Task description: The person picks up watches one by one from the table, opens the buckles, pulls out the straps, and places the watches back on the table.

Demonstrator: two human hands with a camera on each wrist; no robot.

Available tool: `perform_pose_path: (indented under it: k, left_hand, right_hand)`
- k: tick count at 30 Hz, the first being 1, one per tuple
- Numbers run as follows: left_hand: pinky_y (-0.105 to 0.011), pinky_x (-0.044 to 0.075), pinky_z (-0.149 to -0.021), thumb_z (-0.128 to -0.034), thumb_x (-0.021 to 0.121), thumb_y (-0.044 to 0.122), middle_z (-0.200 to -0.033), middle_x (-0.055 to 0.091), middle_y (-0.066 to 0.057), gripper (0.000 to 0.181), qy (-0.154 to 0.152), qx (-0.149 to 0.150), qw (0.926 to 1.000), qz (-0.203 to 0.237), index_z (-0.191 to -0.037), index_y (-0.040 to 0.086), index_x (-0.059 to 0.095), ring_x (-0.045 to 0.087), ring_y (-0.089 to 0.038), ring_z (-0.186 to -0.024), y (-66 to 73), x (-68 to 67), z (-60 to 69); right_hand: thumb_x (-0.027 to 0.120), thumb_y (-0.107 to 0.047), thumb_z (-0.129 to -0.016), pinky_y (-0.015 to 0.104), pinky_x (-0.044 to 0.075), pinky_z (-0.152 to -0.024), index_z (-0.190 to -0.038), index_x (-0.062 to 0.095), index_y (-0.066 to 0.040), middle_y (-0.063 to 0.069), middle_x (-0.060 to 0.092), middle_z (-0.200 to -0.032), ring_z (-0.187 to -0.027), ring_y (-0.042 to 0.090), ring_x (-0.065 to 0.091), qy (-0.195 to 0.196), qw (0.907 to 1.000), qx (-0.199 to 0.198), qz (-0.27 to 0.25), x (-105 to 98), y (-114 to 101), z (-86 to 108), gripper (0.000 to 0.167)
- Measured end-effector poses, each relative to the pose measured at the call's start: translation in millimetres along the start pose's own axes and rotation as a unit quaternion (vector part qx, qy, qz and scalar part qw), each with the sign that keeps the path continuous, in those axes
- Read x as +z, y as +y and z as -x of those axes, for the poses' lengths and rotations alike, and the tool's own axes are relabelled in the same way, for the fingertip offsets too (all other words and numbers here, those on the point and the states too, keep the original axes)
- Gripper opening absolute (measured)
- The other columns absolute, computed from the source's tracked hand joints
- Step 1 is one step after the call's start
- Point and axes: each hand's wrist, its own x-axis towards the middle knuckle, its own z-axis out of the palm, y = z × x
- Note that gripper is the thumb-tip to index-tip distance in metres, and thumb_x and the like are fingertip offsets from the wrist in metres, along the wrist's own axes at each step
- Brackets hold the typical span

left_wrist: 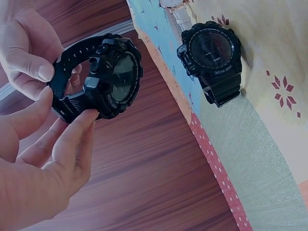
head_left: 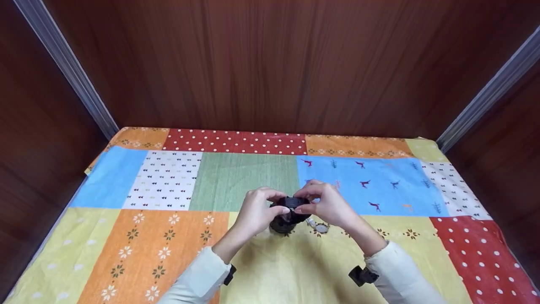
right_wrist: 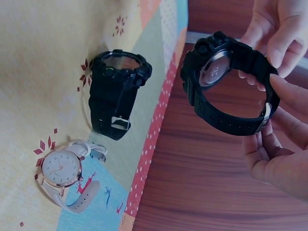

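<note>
Between my two hands, a black digital wristwatch [head_left: 291, 202] is held up above the table by its strap. My left hand [head_left: 259, 209] pinches the strap from the left, fingers on the band just beside the case in the left wrist view. My right hand [head_left: 325, 203] pinches the strap at its buckle side. The band forms a loop, and the right wrist view shows the metal case back [right_wrist: 215, 69] inside it. Below lies a second black digital watch [left_wrist: 211, 53], its strap buckled. Beside that one, a white-strapped watch [right_wrist: 61, 168] with a round pale dial lies unbuckled.
A patchwork-patterned cloth [head_left: 253, 177] covers the table. Dark brown wood panels [head_left: 261, 63] rise behind it and at both sides, with metal strips [head_left: 76, 67] at the corners. Both wrists wear small black devices [head_left: 363, 275] below the sleeves.
</note>
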Motion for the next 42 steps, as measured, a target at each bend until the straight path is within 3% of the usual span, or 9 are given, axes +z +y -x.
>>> perform_pose_path:
  k: [12, 19, 26, 35, 42]
  left_hand:
    - [-0.036, 0.047, -0.081, -0.0773, 0.072, 0.008, -0.092, 0.067, -0.006, 0.019, -0.003, -0.002, 0.9998, 0.021, -0.095, 0.002, 0.069, 0.06, -0.021, -0.089, -4.3, 0.1, 0.9]
    - [-0.04, 0.047, -0.081, -0.0772, 0.071, 0.007, -0.091, 0.067, -0.007, 0.02, -0.007, -0.005, 0.9999, 0.014, -0.096, 0.001, 0.068, 0.059, -0.022, -0.089, -3.5, 1.9, 0.1]
    - [-0.035, 0.047, -0.079, -0.0768, 0.072, 0.008, -0.089, 0.067, -0.005, 0.02, -0.005, -0.009, 0.9999, 0.006, -0.095, 0.002, 0.069, 0.059, -0.02, -0.088, -2.7, 3.8, 0.2]
    - [-0.039, 0.047, -0.08, -0.0789, 0.069, 0.006, -0.089, 0.066, -0.006, 0.017, -0.004, -0.007, 0.9997, 0.024, -0.095, 0.002, 0.068, 0.06, -0.021, -0.088, -8.3, 3.6, 0.4]
    - [-0.037, 0.047, -0.079, -0.0777, 0.069, 0.003, -0.087, 0.066, -0.005, 0.018, -0.001, -0.008, 0.9996, 0.028, -0.095, 0.0, 0.067, 0.06, -0.021, -0.086, -12.6, 3.9, 1.3]
  right_hand:
    - [0.074, -0.006, -0.074, 0.027, 0.047, -0.07, -0.09, 0.069, 0.001, 0.007, 0.06, -0.084, -0.076, 0.019, 0.056, 0.001, 0.9998, 0.008, -0.02, -2.7, 0.5, 1.4, 0.018]
    - [0.075, -0.008, -0.073, 0.03, 0.048, -0.07, -0.093, 0.068, 0.002, 0.006, 0.058, -0.083, -0.077, 0.02, 0.056, -0.005, 0.9998, 0.015, -0.01, -3.0, 1.5, 1.9, 0.023]
    - [0.077, -0.011, -0.072, 0.032, 0.047, -0.07, -0.093, 0.07, 0.0, 0.004, 0.057, -0.082, -0.077, 0.018, 0.052, -0.008, 0.9999, 0.014, 0.006, -2.3, 2.1, 1.8, 0.025]
    - [0.075, -0.006, -0.074, 0.027, 0.052, -0.071, -0.094, 0.069, 0.005, 0.01, 0.06, -0.086, -0.08, 0.02, 0.056, 0.006, 0.9983, 0.007, -0.057, -5.4, 4.5, 0.9, 0.023]
    - [0.073, -0.004, -0.076, 0.026, 0.052, -0.074, -0.094, 0.067, 0.005, 0.011, 0.062, -0.085, -0.08, 0.018, 0.058, -0.005, 0.9948, 0.039, -0.095, -11.4, 9.0, 2.0, 0.021]
